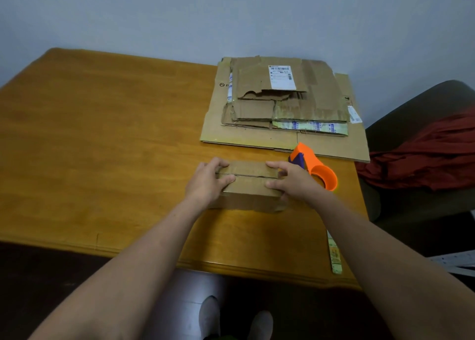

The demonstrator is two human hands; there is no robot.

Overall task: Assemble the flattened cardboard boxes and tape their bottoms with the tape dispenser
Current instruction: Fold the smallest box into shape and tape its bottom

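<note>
The small box stands on the table, toward its near edge. Its two flaps are pressed shut by the left hand and right hand, each laid over one end with fingers spread, nothing gripped. The seam should be kept butted tight while the tape dispenser, just behind the right hand, is fetched. The box's inside is hidden, presumably empty. The flattened boxes are stacked beyond.
</note>
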